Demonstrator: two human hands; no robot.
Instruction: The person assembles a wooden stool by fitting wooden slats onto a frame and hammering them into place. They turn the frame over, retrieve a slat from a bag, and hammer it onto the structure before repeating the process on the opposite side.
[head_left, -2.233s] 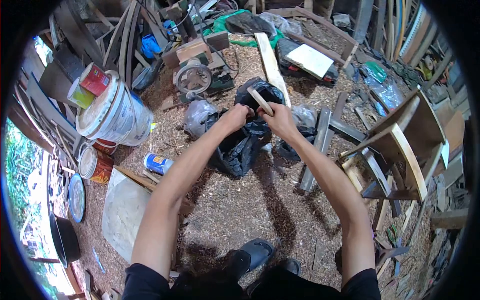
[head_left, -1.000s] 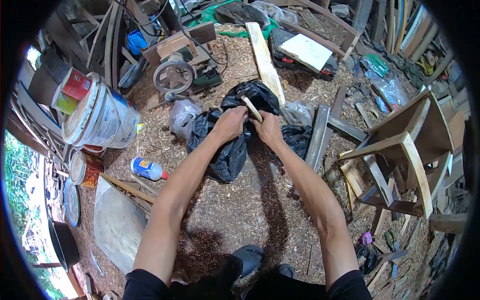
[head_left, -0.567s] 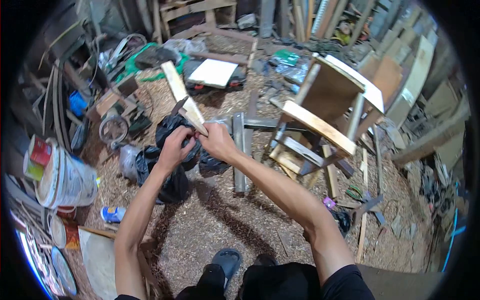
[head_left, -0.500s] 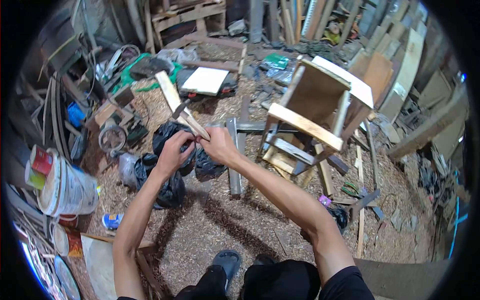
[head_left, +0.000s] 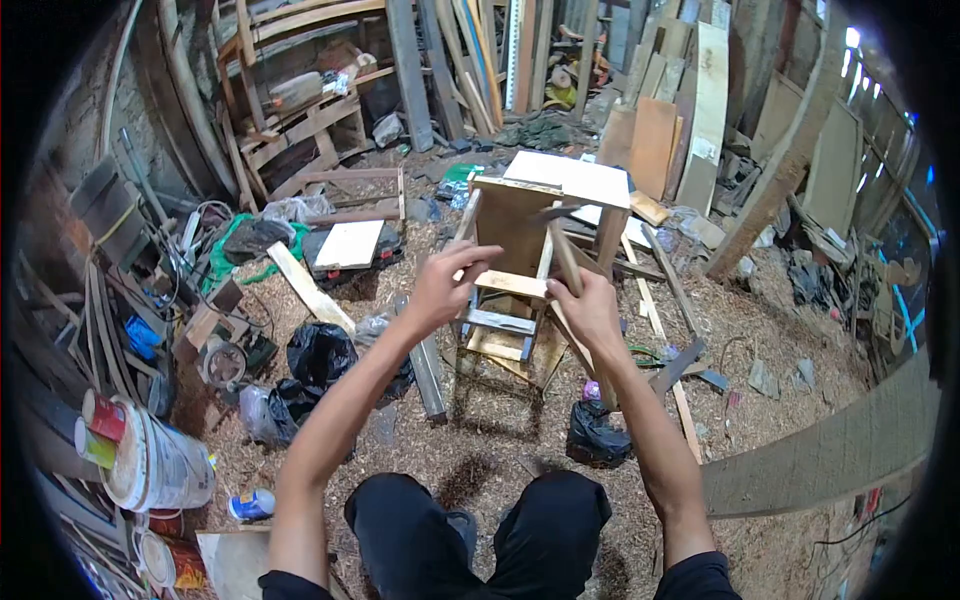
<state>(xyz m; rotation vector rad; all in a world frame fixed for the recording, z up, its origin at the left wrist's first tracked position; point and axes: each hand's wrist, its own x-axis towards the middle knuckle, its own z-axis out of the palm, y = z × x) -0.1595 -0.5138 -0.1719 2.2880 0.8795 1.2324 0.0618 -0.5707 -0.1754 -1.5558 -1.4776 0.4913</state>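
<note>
My right hand grips the wooden handle of a hammer, whose dark head points up and left in front of a wooden stool. My left hand is raised beside it, just left of the stool's front rail. Its fingers are pinched together, and I cannot make out whether something small is in the pinch. Both hands hover over the stool, which stands on the sawdust floor. The black plastic bag lies on the floor down to the left, away from both hands.
A second small black bag lies by my right knee. White bucket with cans, a glue bottle and a wheeled machine sit left. A plank, loose timber and boards stacked along the back wall; a thick beam crosses right.
My view swung from the black bag up to the stool. Both hands left the bag and rose in front of the stool, the right one carrying the hammer along.
</note>
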